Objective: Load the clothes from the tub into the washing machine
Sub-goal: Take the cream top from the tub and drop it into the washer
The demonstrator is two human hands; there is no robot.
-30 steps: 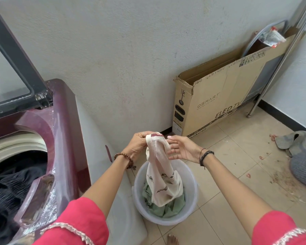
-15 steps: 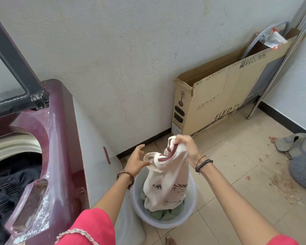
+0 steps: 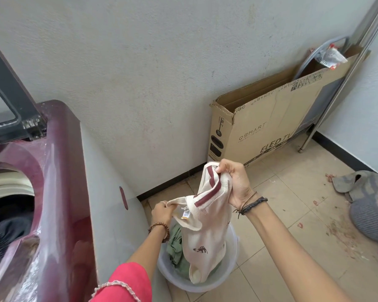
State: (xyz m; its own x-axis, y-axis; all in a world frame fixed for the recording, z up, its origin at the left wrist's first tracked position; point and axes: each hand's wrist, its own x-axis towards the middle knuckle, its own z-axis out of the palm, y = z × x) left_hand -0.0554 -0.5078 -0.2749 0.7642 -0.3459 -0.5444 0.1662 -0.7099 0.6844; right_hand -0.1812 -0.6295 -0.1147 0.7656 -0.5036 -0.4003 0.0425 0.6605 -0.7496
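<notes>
Two hands: left hand (image 3: pixel 162 212), right hand (image 3: pixel 234 184) grip cream garment (image 3: pixel 205 236) | tiled floor (image 3: pixel 282 225)

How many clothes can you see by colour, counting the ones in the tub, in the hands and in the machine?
Cream top, held over the tub by both hands: 1
Green garment in the tub: 1
Dark clothes in the machine: at least 1, the pile is too bunched to split
Total: at least 3

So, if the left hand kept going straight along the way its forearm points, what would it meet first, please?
Probably the cream shirt that the left hand already grips; beyond that, the wall, though depth is unclear.
</notes>
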